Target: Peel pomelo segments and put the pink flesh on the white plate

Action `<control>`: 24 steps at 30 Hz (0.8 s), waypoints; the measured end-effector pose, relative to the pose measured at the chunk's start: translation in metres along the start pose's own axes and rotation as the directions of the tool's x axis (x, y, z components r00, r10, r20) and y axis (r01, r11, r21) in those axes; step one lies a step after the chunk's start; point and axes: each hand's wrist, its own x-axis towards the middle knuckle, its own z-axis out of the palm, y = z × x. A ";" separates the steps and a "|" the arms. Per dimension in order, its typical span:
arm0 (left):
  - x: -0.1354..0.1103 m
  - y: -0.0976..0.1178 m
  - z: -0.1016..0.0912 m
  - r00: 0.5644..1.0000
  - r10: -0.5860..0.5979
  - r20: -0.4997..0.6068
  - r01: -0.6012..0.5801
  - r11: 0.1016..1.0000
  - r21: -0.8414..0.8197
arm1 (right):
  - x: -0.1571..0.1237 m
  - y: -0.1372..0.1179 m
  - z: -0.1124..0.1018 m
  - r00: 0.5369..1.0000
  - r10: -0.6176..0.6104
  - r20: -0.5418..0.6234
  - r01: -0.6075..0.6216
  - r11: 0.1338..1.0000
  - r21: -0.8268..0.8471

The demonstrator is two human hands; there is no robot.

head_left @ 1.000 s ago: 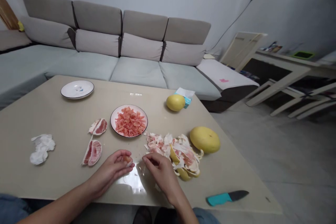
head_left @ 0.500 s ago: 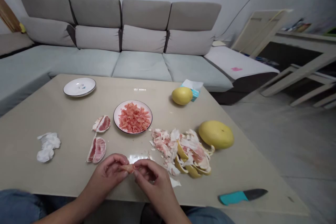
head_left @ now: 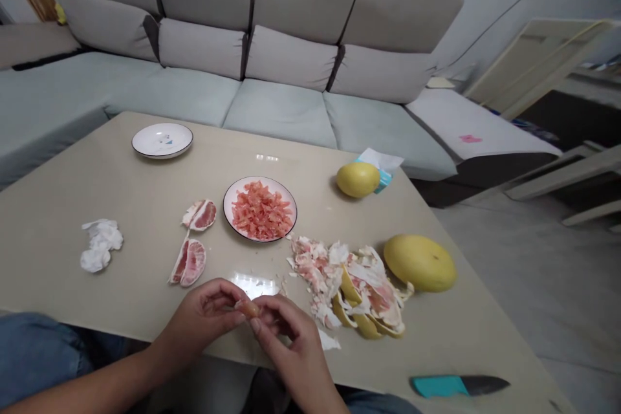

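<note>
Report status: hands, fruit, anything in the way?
Left hand and right hand pinching pomelo segment. Peel pile to the right, not touching.

Blue denim jeans (head_left: 41, 349) cover the person's legs, the cloth looking slightly faded. The left hand (head_left: 201, 317), right hand (head_left: 291, 343) and forearms (head_left: 97, 388) are bare.

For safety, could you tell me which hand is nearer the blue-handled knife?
Right. The right hand is left of the blue-handled knife in view; the left hand is farther left.
</note>
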 end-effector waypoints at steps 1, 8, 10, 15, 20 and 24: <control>0.000 0.001 0.001 1.000 0.001 0.007 -0.001 1.000 0.005 | 0.000 -0.001 -0.001 1.000 -0.008 0.000 0.008 1.000 0.011; -0.002 0.002 0.001 1.000 -0.021 -0.013 0.021 0.999 0.044 | 0.001 -0.007 -0.003 0.999 -0.009 0.031 0.008 0.999 0.034; -0.002 0.001 -0.001 0.998 -0.046 -0.033 0.048 0.998 0.045 | 0.001 -0.008 -0.003 0.999 0.027 0.039 -0.029 0.998 0.055; -0.001 -0.002 -0.003 0.997 -0.073 -0.010 0.074 0.996 0.056 | 0.001 -0.009 -0.004 0.994 0.080 0.070 -0.086 0.992 0.089; -0.001 -0.002 -0.003 0.996 -0.091 0.005 0.091 0.994 0.059 | 0.002 -0.006 -0.002 0.989 0.125 0.077 -0.133 0.985 0.110; -0.002 -0.002 -0.003 0.994 -0.106 0.014 0.105 0.993 0.056 | 0.002 -0.005 0.002 0.986 0.148 0.081 -0.162 0.964 0.210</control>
